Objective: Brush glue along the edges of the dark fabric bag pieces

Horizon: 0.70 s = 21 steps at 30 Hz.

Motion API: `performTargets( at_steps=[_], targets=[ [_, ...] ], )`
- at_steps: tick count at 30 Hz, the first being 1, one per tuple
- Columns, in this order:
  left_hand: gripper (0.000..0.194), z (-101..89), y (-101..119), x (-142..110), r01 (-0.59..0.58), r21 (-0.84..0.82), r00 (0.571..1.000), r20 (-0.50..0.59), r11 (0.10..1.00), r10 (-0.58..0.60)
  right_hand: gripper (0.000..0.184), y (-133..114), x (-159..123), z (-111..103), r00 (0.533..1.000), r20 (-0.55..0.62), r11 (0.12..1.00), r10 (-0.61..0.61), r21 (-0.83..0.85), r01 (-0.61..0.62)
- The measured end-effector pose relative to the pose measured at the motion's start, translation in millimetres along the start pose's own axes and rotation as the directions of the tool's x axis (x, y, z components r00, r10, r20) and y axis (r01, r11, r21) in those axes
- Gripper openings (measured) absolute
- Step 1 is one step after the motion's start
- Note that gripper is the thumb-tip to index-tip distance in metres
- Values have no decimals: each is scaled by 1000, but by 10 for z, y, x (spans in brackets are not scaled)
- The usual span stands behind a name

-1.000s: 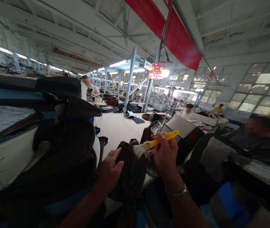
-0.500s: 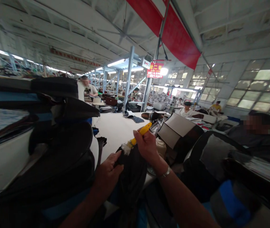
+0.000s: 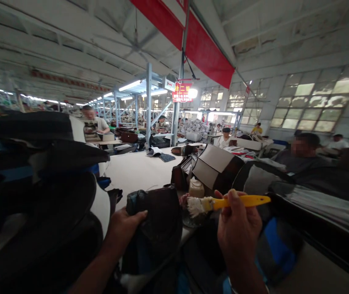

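My right hand (image 3: 238,226) is closed around the yellow handle of a paintbrush (image 3: 223,203). The brush lies nearly level, its whitish, clumped bristles pointing left, over a dark round dish (image 3: 193,220). In my left hand (image 3: 128,226) is a dark fabric or leather piece (image 3: 159,218), pinched at its left edge with the thumb on top. The piece stands raised above the near edge of the white table (image 3: 137,167). The bristles are apart from it, to its right. Behind the brush stands a cream-coloured plastic bottle (image 3: 196,188).
Dark bag-like pieces (image 3: 45,192) are heaped on the left. A grey and dark panel (image 3: 214,163) leans beyond the bottle, and more dark pieces (image 3: 309,192) lie to the right. Fabric scraps (image 3: 167,157) rest on the far table. Co-workers sit in the background, one person (image 3: 303,159) at right.
The brush has left the dark piece and moved right and down, over the dish. My left hand has lifted and turned the piece. The whole view has swung to the right.
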<state>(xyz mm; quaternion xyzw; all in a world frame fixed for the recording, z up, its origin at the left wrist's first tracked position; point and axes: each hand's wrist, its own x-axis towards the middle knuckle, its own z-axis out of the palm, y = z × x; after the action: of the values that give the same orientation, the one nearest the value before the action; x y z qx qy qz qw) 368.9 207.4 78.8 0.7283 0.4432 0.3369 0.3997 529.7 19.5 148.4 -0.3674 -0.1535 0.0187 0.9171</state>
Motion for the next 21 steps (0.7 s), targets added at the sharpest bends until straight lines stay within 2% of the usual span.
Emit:
performTargets(
  at_steps=[3, 5, 8, 11, 14, 17, 19, 21],
  targets=[
    [24, 4, 204, 327, -41, 110, 992, -111, 993, 54, 32, -86, 83, -72, 998, -69, 1000, 2, 16, 0],
    [25, 20, 433, 569, -73, 222, 973, -198, 972, 118, 28, -115, 181, -30, 993, -110, 998, -53, 29, 57],
    [36, 136, 781, 977, -101, 361, 916, -330, 927, 228, 24, -116, 364, 142, 977, -146, 982, -155, 84, 169],
    [43, 364, 974, 1455, -126, 412, 873, -386, 902, 298, 25, -66, 546, 349, 968, -161, 969, -191, 130, 212],
    [43, 641, 952, 1979, -169, 406, 866, -373, 898, 332, 23, 71, 713, 477, 959, -193, 967, -207, 111, 231],
    [42, 973, 752, 2421, -192, 353, 892, -326, 916, 313, 23, 341, 877, 509, 953, -229, 973, -199, 72, 220],
    [40, 1226, 553, 2589, -197, 294, 926, -258, 935, 276, 22, 581, 969, 500, 944, -239, 971, -226, 19, 237],
    [37, 1454, 348, 2643, -210, 227, 955, -160, 951, 249, 22, 824, 1027, 467, 935, -228, 963, -271, -48, 267]
  ],
)
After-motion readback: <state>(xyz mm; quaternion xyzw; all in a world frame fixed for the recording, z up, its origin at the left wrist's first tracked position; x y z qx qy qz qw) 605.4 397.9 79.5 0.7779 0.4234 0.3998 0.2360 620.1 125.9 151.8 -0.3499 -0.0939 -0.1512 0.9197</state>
